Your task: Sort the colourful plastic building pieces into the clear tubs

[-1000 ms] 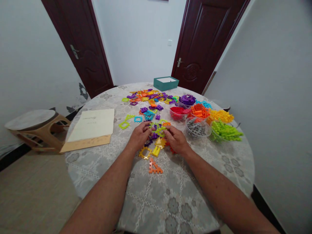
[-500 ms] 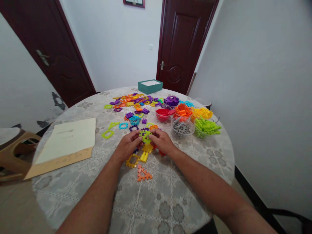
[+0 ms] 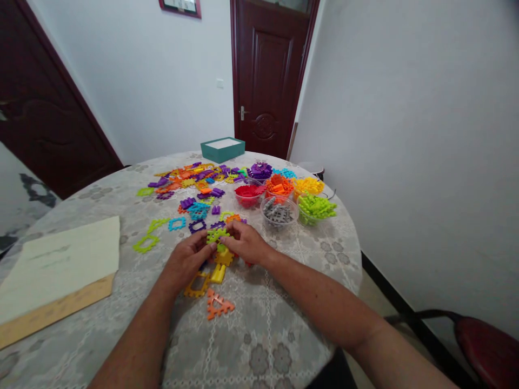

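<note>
A lime-green plastic building piece with toothed edges is held between my two hands over the table. My left hand grips its left side, thumb towards the middle. From the right, my right hand pinches it between thumb and fingers. Just below lie a yellow toothed piece, a yellow connector and an amber square frame. An orange triangle piece lies nearest to me. Red pieces are partly hidden behind my right hand.
Clear bowls hold red pieces, grey pieces, orange pieces and lime pieces. Mixed loose pieces are heaped at the back near a green box. Paper sheets lie at left.
The camera view has swung to the right, so everything appears shifted left. Both hands stay on the lime-green piece, and the loose pieces keep their places on the table.
</note>
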{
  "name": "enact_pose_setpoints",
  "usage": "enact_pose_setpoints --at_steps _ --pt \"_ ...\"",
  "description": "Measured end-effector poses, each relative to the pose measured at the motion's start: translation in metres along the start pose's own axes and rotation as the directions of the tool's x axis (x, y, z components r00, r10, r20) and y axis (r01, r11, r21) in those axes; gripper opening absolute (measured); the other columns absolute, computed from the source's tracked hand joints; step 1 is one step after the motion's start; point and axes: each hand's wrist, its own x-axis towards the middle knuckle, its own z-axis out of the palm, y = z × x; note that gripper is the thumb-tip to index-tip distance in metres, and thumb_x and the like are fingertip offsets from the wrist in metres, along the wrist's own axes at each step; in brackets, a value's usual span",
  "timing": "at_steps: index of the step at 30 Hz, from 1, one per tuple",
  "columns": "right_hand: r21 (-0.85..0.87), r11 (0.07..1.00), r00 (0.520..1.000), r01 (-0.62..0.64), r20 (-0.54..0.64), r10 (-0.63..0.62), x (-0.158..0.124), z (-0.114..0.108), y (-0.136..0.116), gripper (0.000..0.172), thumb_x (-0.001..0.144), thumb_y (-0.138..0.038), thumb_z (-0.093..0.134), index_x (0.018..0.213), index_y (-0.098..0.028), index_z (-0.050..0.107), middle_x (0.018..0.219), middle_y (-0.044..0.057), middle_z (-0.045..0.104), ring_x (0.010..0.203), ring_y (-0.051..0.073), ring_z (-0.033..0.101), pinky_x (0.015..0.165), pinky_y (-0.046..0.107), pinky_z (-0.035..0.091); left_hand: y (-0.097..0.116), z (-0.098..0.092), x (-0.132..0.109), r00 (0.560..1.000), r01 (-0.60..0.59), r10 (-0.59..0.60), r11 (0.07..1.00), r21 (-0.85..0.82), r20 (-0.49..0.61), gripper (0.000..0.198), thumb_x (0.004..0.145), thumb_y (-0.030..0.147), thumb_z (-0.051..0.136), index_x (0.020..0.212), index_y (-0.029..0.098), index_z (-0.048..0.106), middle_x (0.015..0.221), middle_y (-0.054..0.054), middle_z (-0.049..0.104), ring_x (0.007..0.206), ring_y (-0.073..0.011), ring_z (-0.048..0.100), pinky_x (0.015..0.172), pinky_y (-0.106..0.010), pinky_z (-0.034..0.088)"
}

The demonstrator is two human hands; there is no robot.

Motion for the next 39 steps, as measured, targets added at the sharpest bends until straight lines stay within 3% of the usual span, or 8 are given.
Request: enact_pose_setpoints --at_steps 4,8,12,16,20,23,30,39 --pt "-0.232 0.965 0.992 0.123 -0.01 -0.129 -0.005 -0.011 -0.023 0.027 0.094 -0.034 0.066 0.12 -0.025 0.064 0.095 -0.001 0.068 0.079 0.014 0.06 0.07 0.024 0.047 -0.005 -0.001 0.002 0.999 0.01 -0.011 1.0 -0.009 -0.052 0.063 0.082 0.06 0.074 0.127 0.017 0.068 0.083 -0.003 0.076 0.072 -0.0203 0.068 0.068 -0.031 0.056" --pt "-0.465 0.863 0.953 0.2 -0.114 -0.282 -0.017 -0.05 -0.076 0.04 0.096 -0.029 0.062 0.136 -0.024 0.061 0.092 0.0 0.067 0.076 0.015 0.059 0.074 0.027 0.047 -0.003 -0.004 0.003 0.985 0.023 -0.019 0.999 0.023 -0.173 0.062 0.081 0.061 0.072 0.124 0.017 0.071 0.079 -0.004 0.075 0.067 -0.0195 0.067 0.066 -0.031 0.056" --pt "-0.625 0.78 0.838 0.017 -0.416 -0.352 -0.03 -0.122 -0.106 0.036 0.094 -0.032 0.059 0.127 -0.022 0.068 0.1 0.005 0.072 0.084 0.019 0.063 0.082 0.032 0.05 0.001 -0.006 0.003 0.963 0.039 -0.026 0.998 0.044 -0.27 0.055 0.081 0.056 0.069 0.118 0.016 0.073 0.081 -0.004 0.076 0.063 -0.0187 0.066 0.063 -0.031 0.055" --pt "-0.676 0.66 0.672 -0.328 -0.658 -0.341 -0.041 -0.205 -0.094 0.041 0.09 -0.031 0.056 0.125 -0.016 0.071 0.106 0.012 0.076 0.092 0.025 0.068 0.09 0.037 0.05 0.0 -0.007 0.003 0.947 0.053 -0.028 0.996 0.072 -0.319 0.052 0.08 0.054 0.066 0.116 0.017 0.074 0.086 -0.005 0.078 0.064 -0.0181 0.066 0.062 -0.03 0.055" --pt "-0.609 0.558 0.641 -0.564 -0.748 -0.169 -0.047 -0.256 -0.071 0.043 0.087 -0.03 0.057 0.124 -0.015 0.073 0.111 0.015 0.078 0.099 0.028 0.071 0.091 0.036 0.052 -0.001 -0.006 0.005 0.947 0.077 -0.037 0.991 0.113 -0.32 0.052 0.078 0.053 0.065 0.115 0.017 0.074 0.079 -0.003 0.076 0.062 -0.0188 0.066 0.06 -0.03 0.054" --pt "-0.581 0.465 0.613 -0.668 -0.784 -0.098 -0.049 -0.265 -0.059 0.043 0.09 -0.032 0.056 0.127 -0.016 0.073 0.116 0.016 0.077 0.109 0.03 0.071 0.097 0.037 0.051 -0.002 -0.006 0.005 0.951 0.078 -0.035 0.989 0.13 -0.308 0.051 0.078 0.054 0.065 0.113 0.017 0.075 0.076 -0.003 0.075 0.062 -0.0195 0.067 0.06 -0.03 0.054" --pt "-0.561 0.252 0.575 -0.788 -0.818 -0.02 -0.052 -0.249 -0.049 0.047 0.094 -0.042 0.055 0.133 -0.02 0.071 0.128 0.019 0.073 0.122 0.037 0.066 0.101 0.052 0.051 -0.005 -0.01 0.005 0.925 0.088 -0.039 0.99 0.113 -0.378 0.044 0.079 0.049 0.065 0.109 0.019 0.075 0.089 -0.005 0.079 0.064 -0.0182 0.068 0.061 -0.03 0.056" --pt "-0.605 0.246 0.602 -0.758 -0.793 -0.094 -0.062 -0.248 -0.045 0.054 0.098 -0.048 0.049 0.132 -0.014 0.073 0.121 0.024 0.073 0.114 0.04 0.068 0.096 0.058 0.053 -0.006 -0.015 0.004 0.842 0.097 -0.037 0.992 0.083 -0.538 0.038 0.08 0.044 0.063 0.105 0.019 0.076 0.086 -0.004 0.077 0.066 -0.0172 0.068 0.06 -0.027 0.056"
